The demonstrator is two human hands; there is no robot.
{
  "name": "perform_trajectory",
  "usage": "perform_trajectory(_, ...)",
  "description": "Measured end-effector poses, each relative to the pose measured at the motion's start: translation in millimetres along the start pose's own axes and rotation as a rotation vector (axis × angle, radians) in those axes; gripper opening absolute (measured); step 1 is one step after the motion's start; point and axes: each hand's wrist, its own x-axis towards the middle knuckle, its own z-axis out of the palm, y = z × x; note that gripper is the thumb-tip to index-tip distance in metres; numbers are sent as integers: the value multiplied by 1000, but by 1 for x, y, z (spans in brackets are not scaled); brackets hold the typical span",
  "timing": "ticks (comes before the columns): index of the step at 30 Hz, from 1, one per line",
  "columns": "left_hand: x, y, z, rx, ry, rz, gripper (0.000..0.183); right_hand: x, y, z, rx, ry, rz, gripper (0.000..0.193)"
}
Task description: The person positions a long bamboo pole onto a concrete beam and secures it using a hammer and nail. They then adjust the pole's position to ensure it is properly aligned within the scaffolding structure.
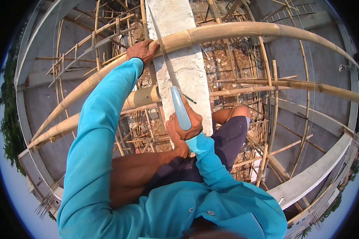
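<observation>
A long, thick bamboo pole (235,30) lies across a pale concrete beam (193,73) in front of me. My left hand (141,51) is wrapped over the pole at the beam's left edge. My right hand (192,124) grips the light blue handle of a handsaw (179,105). The saw's narrow blade points away from me and crosses the pole just right of my left hand. From this view I cannot tell how deep the blade sits in the bamboo. A cut bamboo end (153,94) lies left of the saw handle.
I sit on the beam with my bare leg (135,167) folded, high above rubble (231,61). Bamboo scaffold poles (273,119) stand and cross on both sides. Another bamboo pole (315,85) reaches off to the right. Concrete walls and a ledge (311,171) surround the space.
</observation>
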Motion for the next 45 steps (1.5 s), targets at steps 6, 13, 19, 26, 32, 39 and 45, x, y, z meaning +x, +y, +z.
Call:
perform_trajectory(6,6,7,-2,-46,5,-33,68,39,4,6,-18,14,-20,76)
perform_trajectory(13,1,-4,9,14,63,-10,68,10,17,11,-133,46,-158,70)
perform_trajectory(19,4,2,10,34,83,-29,66,-1,7,7,-194,92,-264,67)
perform_trajectory(26,0,-3,9,32,81,-23,68,6,5,6,-70,19,-64,62)
perform_trajectory(32,4,6,8,113,59,-35,69,29,1,4,-53,-23,-70,69)
perform_trajectory(39,10,-7,24,60,85,11,79,25,-4,-3,-134,18,-153,71)
perform_trajectory(45,9,-9,23,55,124,39,79,39,-4,8,-4,-28,-29,71)
